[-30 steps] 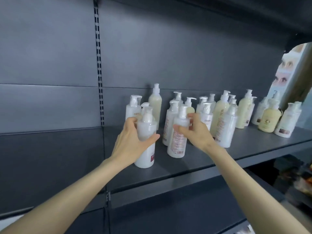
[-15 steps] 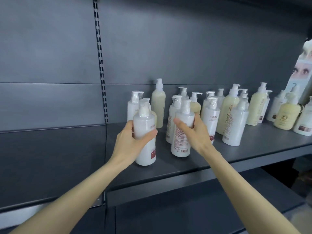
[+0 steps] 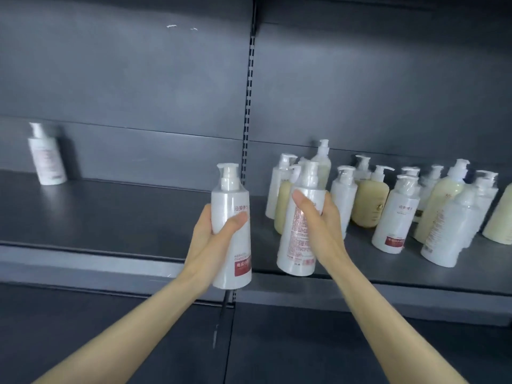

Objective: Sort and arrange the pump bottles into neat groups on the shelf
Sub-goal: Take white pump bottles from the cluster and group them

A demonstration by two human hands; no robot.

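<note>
My left hand (image 3: 213,234) grips a white pump bottle with a red label (image 3: 232,245), lifted clear of the shelf in front of the upright rail. My right hand (image 3: 321,220) grips a second white pump bottle (image 3: 297,239), tilted slightly, its base at the shelf's front edge; I cannot tell whether it touches the shelf. Behind and to the right, several white and pale yellow pump bottles (image 3: 396,217) stand crowded on the right shelf section (image 3: 360,261). A lone white pump bottle (image 3: 47,156) stands at the back of the left shelf section (image 3: 110,217).
A slotted upright rail (image 3: 249,106) divides the two shelf sections. The dark back panel rises behind the shelves. A lower dark shelf (image 3: 304,342) lies beneath my forearms.
Both hands have lifted their bottles and carried them leftwards towards the rail. My view has swung left, so the left shelf section and its lone bottle have come into sight.
</note>
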